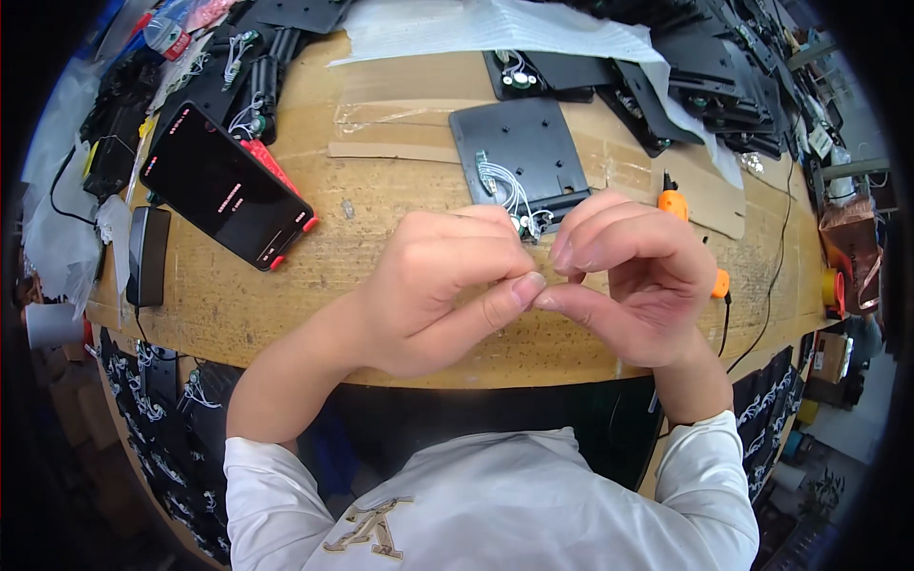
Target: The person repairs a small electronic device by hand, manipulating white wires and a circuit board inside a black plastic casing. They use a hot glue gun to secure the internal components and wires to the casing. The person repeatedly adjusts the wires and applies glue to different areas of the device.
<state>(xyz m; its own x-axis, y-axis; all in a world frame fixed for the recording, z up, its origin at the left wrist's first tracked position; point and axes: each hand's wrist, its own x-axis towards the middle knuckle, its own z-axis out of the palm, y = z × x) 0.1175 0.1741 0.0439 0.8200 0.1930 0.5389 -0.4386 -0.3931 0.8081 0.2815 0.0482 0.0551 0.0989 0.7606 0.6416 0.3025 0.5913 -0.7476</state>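
My left hand (452, 290) is closed above the near part of the table, its thumb and forefinger pinched together. Whatever lies in that pinch, if anything, is hidden or too small to name. Facing it, my right hand (638, 276) curves its fingers in a loose arc, with a gap between fingertips and thumb. The right thumb's tip meets the left thumb and forefinger. Just beyond both hands lies a black plastic panel (524, 143) with several pegs. A bundle of white wires (511, 190) runs along its near side to small round parts, partly covered by my fingers.
A phone (224, 190) rests on a red stand at left, beside a black box-shaped adapter (149, 255) with a cable. An orange-handled tool (673, 203) lies to the right. Stacked black panels (705, 81), white foam sheet (495, 29) and cardboard (409, 95) fill the back.
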